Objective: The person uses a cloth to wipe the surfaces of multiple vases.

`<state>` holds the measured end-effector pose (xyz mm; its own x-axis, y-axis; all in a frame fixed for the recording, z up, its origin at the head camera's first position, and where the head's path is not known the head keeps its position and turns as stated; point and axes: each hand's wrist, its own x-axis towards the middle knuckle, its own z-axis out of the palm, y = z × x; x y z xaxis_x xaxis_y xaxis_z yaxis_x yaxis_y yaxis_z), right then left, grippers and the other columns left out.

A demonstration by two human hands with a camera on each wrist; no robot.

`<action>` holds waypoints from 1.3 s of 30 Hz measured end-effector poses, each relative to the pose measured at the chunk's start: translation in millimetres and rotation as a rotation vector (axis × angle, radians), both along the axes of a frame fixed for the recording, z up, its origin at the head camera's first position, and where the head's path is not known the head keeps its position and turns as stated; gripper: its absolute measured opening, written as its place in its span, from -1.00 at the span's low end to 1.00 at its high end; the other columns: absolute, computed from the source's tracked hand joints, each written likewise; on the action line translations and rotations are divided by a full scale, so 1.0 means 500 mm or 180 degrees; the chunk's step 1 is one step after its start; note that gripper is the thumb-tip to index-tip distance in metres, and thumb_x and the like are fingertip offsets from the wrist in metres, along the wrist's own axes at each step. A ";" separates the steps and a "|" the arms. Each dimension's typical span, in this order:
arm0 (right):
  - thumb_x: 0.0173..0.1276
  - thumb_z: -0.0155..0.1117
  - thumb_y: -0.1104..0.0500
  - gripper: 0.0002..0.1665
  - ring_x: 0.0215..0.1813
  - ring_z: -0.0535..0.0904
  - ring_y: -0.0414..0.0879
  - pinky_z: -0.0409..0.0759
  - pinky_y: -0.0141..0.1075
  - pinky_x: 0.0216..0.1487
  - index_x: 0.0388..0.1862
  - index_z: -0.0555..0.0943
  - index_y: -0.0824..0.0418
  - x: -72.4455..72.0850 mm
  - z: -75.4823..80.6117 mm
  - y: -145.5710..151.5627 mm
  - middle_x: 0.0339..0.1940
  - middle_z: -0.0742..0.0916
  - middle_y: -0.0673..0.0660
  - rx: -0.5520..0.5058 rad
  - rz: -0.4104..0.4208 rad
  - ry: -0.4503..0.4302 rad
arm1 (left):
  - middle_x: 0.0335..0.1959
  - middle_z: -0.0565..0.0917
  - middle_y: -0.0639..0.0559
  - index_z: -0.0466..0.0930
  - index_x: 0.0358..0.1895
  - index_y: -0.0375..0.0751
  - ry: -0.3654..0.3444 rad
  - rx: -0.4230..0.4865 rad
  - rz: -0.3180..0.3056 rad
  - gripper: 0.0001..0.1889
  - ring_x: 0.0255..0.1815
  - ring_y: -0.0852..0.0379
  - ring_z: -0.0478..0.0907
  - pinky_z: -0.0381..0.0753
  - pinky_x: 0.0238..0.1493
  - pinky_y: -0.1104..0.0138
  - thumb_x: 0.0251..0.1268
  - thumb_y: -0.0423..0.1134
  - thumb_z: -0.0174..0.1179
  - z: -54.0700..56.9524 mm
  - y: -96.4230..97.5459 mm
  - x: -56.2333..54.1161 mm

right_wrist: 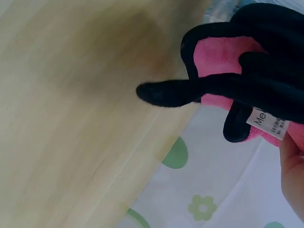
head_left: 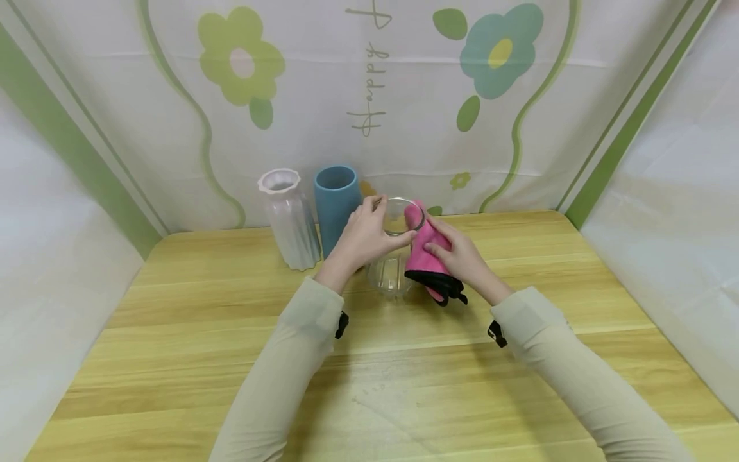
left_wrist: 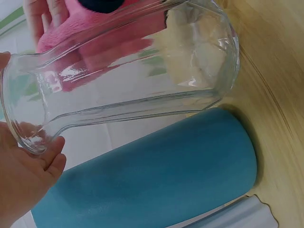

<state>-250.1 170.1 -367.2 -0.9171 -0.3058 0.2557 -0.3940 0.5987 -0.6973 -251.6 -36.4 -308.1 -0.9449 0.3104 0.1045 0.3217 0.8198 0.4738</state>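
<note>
Here, left hand (head_left: 365, 236) gripping faceted glass vase (head_left: 388, 276), mouth up, axis near-vertical, right hand (head_left: 464, 258) pinching plush pink cloth (head_left: 426, 255) at three o'clock.

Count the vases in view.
3: the pale vase stands leftmost, the blue vase beside it, and the clear vase right of that, gripped by the left fingers.

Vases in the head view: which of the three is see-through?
The glass vase, the rightmost, gripped near its rim by the left hand. It is clear, whereas the blue vase and pale fluted vase are opaque.
</note>
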 end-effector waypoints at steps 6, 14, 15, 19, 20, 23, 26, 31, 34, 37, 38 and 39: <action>0.34 0.20 0.29 -0.28 0.40 0.31 0.29 0.29 0.10 0.40 0.44 0.23 0.33 0.000 -0.006 -0.007 0.43 0.35 0.36 -0.0060 0.0142 -0.0041 | 0.51 0.04 -0.15 -0.04 0.51 -0.29 -0.0136 0.0089 -0.0095 -0.01 0.47 -0.10 0.13 0.24 0.44 0.04 0.17 0.27 0.11 -0.004 -0.002 -0.003; 0.30 0.24 0.31 -0.24 0.41 0.27 0.36 0.24 0.15 0.41 0.44 0.21 0.37 -0.001 -0.029 -0.003 0.42 0.33 0.44 0.0260 0.0258 0.0029 | 0.53 0.01 -0.13 -0.09 0.52 -0.26 -0.0127 0.0057 -0.0120 0.02 0.49 -0.10 0.09 0.14 0.48 0.04 0.18 0.31 0.08 -0.006 -0.006 -0.003; 0.30 0.24 0.31 -0.23 0.40 0.28 0.36 0.25 0.15 0.40 0.45 0.20 0.36 -0.001 -0.033 -0.001 0.41 0.34 0.44 0.0282 0.0273 0.0032 | 0.53 0.01 -0.13 -0.09 0.52 -0.25 -0.0112 0.0049 -0.0116 0.02 0.49 -0.11 0.09 0.14 0.48 0.04 0.17 0.32 0.09 -0.007 -0.006 -0.004; 0.31 0.23 0.30 -0.22 0.40 0.29 0.34 0.26 0.14 0.39 0.47 0.18 0.32 -0.003 -0.058 0.009 0.40 0.36 0.43 0.0481 0.0355 -0.0011 | 0.52 0.00 -0.15 -0.10 0.53 -0.20 -0.0048 0.0070 -0.0046 0.05 0.47 -0.14 0.13 0.18 0.46 0.01 0.14 0.36 0.10 -0.009 -0.002 -0.004; 0.31 0.23 0.31 -0.22 0.40 0.29 0.33 0.26 0.13 0.40 0.47 0.17 0.32 -0.004 -0.064 0.011 0.41 0.35 0.42 0.0524 0.0372 -0.0036 | 0.51 0.00 -0.16 -0.11 0.54 -0.19 -0.0046 0.0084 -0.0027 0.06 0.47 -0.14 0.13 0.17 0.46 0.00 0.13 0.37 0.11 -0.010 -0.001 -0.004; 0.31 0.23 0.30 -0.22 0.42 0.26 0.32 0.24 0.13 0.42 0.47 0.18 0.30 -0.005 -0.077 0.014 0.42 0.34 0.42 0.0587 0.0355 -0.0095 | 0.50 0.02 -0.19 -0.14 0.54 -0.17 -0.0008 0.0048 0.0026 0.07 0.46 -0.14 0.14 0.19 0.45 0.00 0.13 0.40 0.08 -0.011 0.000 -0.003; 0.29 0.25 0.31 -0.23 0.38 0.32 0.34 0.30 0.15 0.37 0.46 0.22 0.27 -0.005 -0.077 0.014 0.38 0.39 0.44 0.0523 0.0313 -0.0039 | 0.48 0.06 -0.21 -0.15 0.54 -0.20 0.0047 -0.0053 0.0058 0.07 0.43 -0.15 0.17 0.22 0.43 0.02 0.15 0.40 0.06 -0.009 0.001 -0.001; 0.29 0.25 0.31 -0.26 0.37 0.34 0.33 0.32 0.15 0.35 0.44 0.26 0.25 -0.002 -0.059 0.013 0.37 0.41 0.41 0.0291 0.0213 -0.0021 | 0.49 0.08 -0.21 -0.09 0.52 -0.27 -0.0004 0.0001 0.0040 0.04 0.41 -0.19 0.25 0.32 0.39 0.02 0.17 0.33 0.11 -0.003 0.001 0.003; 0.31 0.23 0.29 -0.27 0.42 0.28 0.30 0.25 0.12 0.42 0.44 0.25 0.25 -0.001 -0.043 0.009 0.42 0.37 0.37 0.0173 0.0123 -0.0058 | 0.52 0.06 -0.18 -0.05 0.51 -0.28 -0.0072 0.0060 0.0010 0.02 0.42 -0.20 0.25 0.34 0.38 0.01 0.17 0.31 0.13 0.000 -0.001 0.004; 0.32 0.23 0.29 -0.29 0.45 0.26 0.27 0.22 0.09 0.44 0.44 0.26 0.28 0.000 -0.024 0.003 0.43 0.37 0.36 0.0040 0.0028 -0.0073 | 0.55 0.02 -0.15 -0.06 0.51 -0.28 -0.0125 0.0066 -0.0033 0.01 0.45 -0.22 0.22 0.32 0.39 0.00 0.18 0.29 0.12 0.003 0.000 0.002; 0.33 0.22 0.29 -0.29 0.44 0.26 0.27 0.23 0.09 0.44 0.44 0.26 0.28 0.001 -0.017 0.002 0.43 0.36 0.36 -0.0013 0.0003 -0.0088 | 0.55 0.01 -0.15 -0.06 0.51 -0.28 -0.0147 0.0077 -0.0044 0.00 0.45 -0.22 0.20 0.31 0.39 -0.01 0.19 0.28 0.12 0.002 0.001 0.001; 0.33 0.22 0.29 -0.29 0.44 0.27 0.28 0.24 0.10 0.43 0.44 0.25 0.28 0.002 -0.011 0.000 0.43 0.36 0.36 -0.0067 -0.0020 -0.0095 | 0.56 -0.01 -0.15 -0.07 0.52 -0.28 -0.0166 0.0093 -0.0055 0.01 0.46 -0.23 0.19 0.31 0.39 -0.02 0.19 0.28 0.12 0.002 0.002 0.000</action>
